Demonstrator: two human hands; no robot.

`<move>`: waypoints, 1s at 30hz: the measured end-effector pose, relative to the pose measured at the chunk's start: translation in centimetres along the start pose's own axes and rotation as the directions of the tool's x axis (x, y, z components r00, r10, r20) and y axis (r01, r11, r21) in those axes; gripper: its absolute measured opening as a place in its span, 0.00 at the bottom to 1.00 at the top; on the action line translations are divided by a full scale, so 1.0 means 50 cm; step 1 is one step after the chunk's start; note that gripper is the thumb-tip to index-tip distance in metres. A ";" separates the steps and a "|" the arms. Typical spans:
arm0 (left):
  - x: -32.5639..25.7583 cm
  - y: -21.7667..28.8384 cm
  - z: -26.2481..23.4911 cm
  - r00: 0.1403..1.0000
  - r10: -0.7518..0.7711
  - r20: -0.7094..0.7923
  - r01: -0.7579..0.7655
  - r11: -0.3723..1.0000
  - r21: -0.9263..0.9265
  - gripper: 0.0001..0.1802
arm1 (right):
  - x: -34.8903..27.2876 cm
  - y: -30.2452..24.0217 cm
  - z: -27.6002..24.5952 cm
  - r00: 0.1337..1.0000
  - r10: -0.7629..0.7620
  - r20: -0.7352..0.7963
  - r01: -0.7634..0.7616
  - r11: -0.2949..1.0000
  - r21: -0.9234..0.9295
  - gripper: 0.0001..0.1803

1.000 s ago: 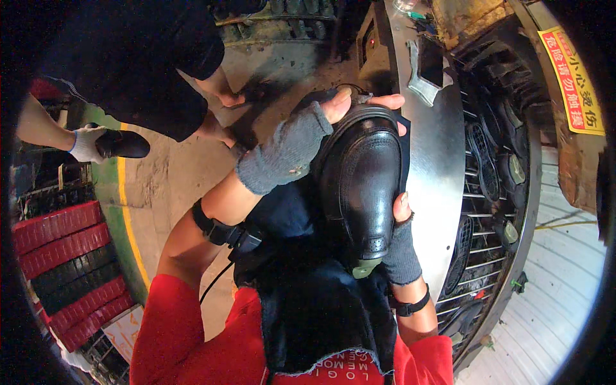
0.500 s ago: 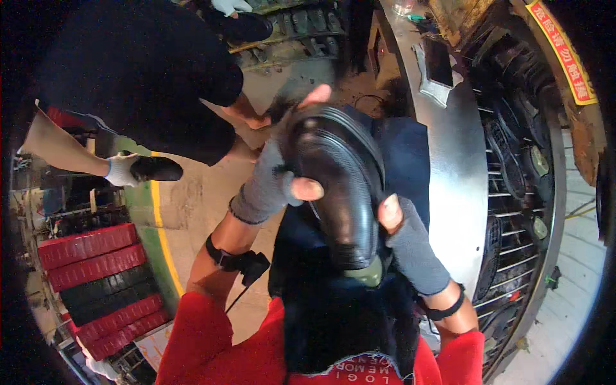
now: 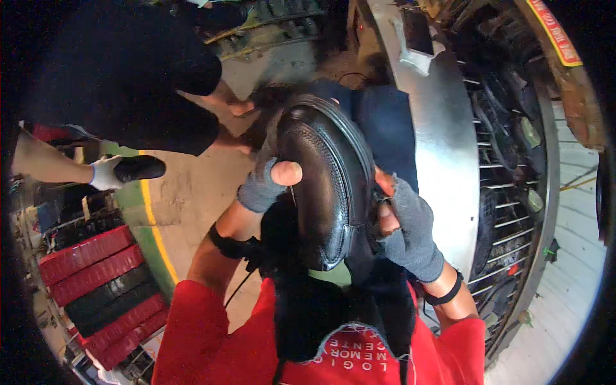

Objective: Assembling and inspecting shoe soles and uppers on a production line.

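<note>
In front of my chest a black leather shoe (image 3: 321, 173) is held on its side, with its ridged sole edge to the right. Pale green shows at its near end, like a shoe last (image 3: 332, 274). My left hand (image 3: 264, 186), in a grey fingerless glove, grips the shoe from the left, thumb across the upper; its other fingers are hidden behind. Beside the sole edge, my right hand (image 3: 410, 224), gloved alike, is closed with finger and thumb pinched round something small and dark that I cannot make out.
To the right runs a metal counter (image 3: 443, 167) with a phone (image 3: 418, 35) on it, beside a rack (image 3: 504, 221) holding dark shoes. Far left, a person's gloved hand (image 3: 106, 173) holds a black shoe (image 3: 140, 168). Red and black stacked pieces (image 3: 96, 256) stand at lower left.
The shoe has turned, showing more of its stitched side and sole edge. My right hand has shifted from an open thumb beside the shoe to a pinch near the sole edge.
</note>
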State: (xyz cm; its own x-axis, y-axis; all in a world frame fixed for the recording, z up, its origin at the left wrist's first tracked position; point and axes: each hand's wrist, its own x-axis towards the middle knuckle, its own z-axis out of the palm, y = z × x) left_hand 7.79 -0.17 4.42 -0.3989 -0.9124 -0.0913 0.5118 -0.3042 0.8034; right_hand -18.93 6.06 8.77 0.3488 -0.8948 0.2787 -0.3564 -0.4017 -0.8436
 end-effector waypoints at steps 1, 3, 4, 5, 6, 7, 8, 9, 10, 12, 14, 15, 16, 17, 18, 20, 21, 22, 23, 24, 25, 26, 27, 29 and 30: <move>0.003 0.011 0.023 0.998 -0.004 -0.061 0.007 0.998 0.055 0.61 | 0.009 -0.008 -0.020 0.999 0.025 0.039 -0.027 0.999 0.036 0.24; 0.029 0.042 0.068 0.999 -0.033 0.000 0.032 0.994 0.109 0.50 | 0.042 -0.026 -0.069 0.982 0.179 0.053 -0.179 0.984 0.000 0.25; 0.045 0.056 0.093 0.995 -0.031 0.091 0.019 0.991 0.133 0.50 | 0.062 -0.035 -0.093 0.940 0.332 0.079 -0.334 0.942 0.017 0.26; 0.059 0.064 0.121 0.987 -0.024 0.161 -0.009 0.979 0.202 0.50 | 0.089 -0.036 -0.090 0.919 0.328 -0.217 -0.267 0.926 0.268 0.31; 0.073 0.070 0.148 0.980 -0.019 0.200 -0.035 0.965 0.262 0.50 | 0.112 -0.040 -0.121 0.920 0.184 -0.345 -0.137 0.978 0.156 0.38; 0.078 0.075 0.175 0.972 -0.025 0.234 -0.075 0.909 0.410 0.50 | 0.123 -0.050 -0.131 0.966 0.030 -0.256 -0.023 0.999 0.027 0.37; 0.082 0.080 0.198 0.957 -0.019 0.289 -0.152 0.817 0.556 0.49 | 0.134 -0.056 -0.139 0.991 -0.030 -0.129 0.016 0.994 -0.105 0.35; 0.089 0.087 0.213 0.937 -0.002 0.351 -0.225 0.762 0.607 0.49 | 0.142 -0.060 -0.146 0.994 -0.087 -0.063 0.082 0.994 -0.066 0.34; 0.084 0.093 0.229 0.938 0.028 0.345 -0.249 0.746 0.617 0.49 | 0.145 -0.062 -0.146 1.000 -0.026 -0.003 0.026 0.998 -0.056 0.29; 0.068 0.111 0.246 0.960 -0.106 0.260 -0.133 0.645 0.753 0.44 | 0.138 -0.068 -0.132 0.999 -0.010 -0.053 0.014 0.997 0.079 0.28; 0.048 0.132 0.251 0.977 0.092 0.193 -0.214 0.452 0.866 0.40 | 0.133 -0.062 -0.109 0.979 0.030 -0.200 0.010 0.981 0.195 0.35; 0.046 0.141 0.250 0.973 0.204 0.111 -0.198 0.479 0.855 0.38 | 0.122 -0.062 -0.083 0.948 0.124 -0.292 -0.032 0.953 0.301 0.43; 0.040 0.148 0.247 0.942 0.332 0.042 -0.210 0.487 0.848 0.36 | 0.102 -0.070 -0.059 0.894 0.268 -0.360 -0.106 0.905 0.412 0.51; 0.043 0.152 0.243 0.906 0.423 -0.038 -0.192 0.489 0.851 0.34 | 0.089 -0.074 -0.030 0.893 0.328 -0.308 -0.142 0.855 0.499 0.64; 0.042 0.152 0.240 0.866 0.479 -0.141 -0.145 0.511 0.848 0.33 | 0.076 -0.079 0.003 0.931 0.237 -0.276 -0.127 0.922 0.364 0.62; 0.040 0.141 0.236 0.830 0.543 -0.130 -0.174 0.473 0.864 0.34 | 0.057 -0.073 0.027 0.881 0.393 -0.264 -0.340 0.913 0.225 0.58; 0.037 0.132 0.229 0.846 0.508 -0.159 -0.144 0.506 0.851 0.38 | 0.051 -0.067 0.024 0.876 0.404 -0.265 -0.357 0.911 0.209 0.53; 0.012 0.116 0.238 0.878 0.435 -0.199 -0.081 0.545 0.834 0.42 | 0.025 -0.075 0.015 0.896 0.346 -0.278 -0.300 0.933 0.197 0.53; 0.006 0.100 0.233 0.872 0.444 -0.203 -0.104 0.576 0.811 0.42 | 0.011 -0.068 -0.001 0.876 0.441 -0.196 -0.395 0.889 0.234 0.50; -0.011 0.083 0.233 0.918 0.372 -0.134 -0.102 0.551 0.828 0.48 | -0.009 -0.065 -0.029 0.848 0.510 -0.147 -0.469 0.850 0.239 0.48; -0.023 0.066 0.229 0.938 0.345 -0.038 -0.151 0.505 0.850 0.54 | -0.026 -0.058 -0.057 0.828 0.560 -0.027 -0.528 0.796 0.294 0.44; -0.034 0.045 0.229 0.959 0.278 -0.058 -0.115 0.568 0.815 0.54 | -0.039 -0.045 -0.082 0.805 0.593 0.029 -0.573 0.763 0.301 0.44; -0.043 0.025 0.231 0.983 0.165 -0.078 -0.034 0.586 0.810 0.59 | -0.048 -0.028 -0.097 0.779 0.627 0.031 -0.593 0.719 0.361 0.45; -0.057 -0.010 0.235 0.998 0.049 -0.042 0.008 0.546 0.838 0.64 | -0.055 0.001 -0.133 0.714 0.689 0.122 -0.661 0.607 0.442 0.48; -0.061 -0.022 0.236 0.994 0.101 0.037 -0.079 0.445 0.892 0.59 | -0.048 0.019 -0.143 0.719 0.678 0.152 -0.656 0.589 0.472 0.43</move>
State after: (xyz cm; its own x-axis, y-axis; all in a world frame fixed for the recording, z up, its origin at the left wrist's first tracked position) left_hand -0.53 6.19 10.77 -0.3731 -0.9277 0.0122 -0.4196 0.1805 0.8896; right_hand -26.29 6.44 10.59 0.1405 -0.8861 -0.4417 -0.0295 0.4421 -0.8965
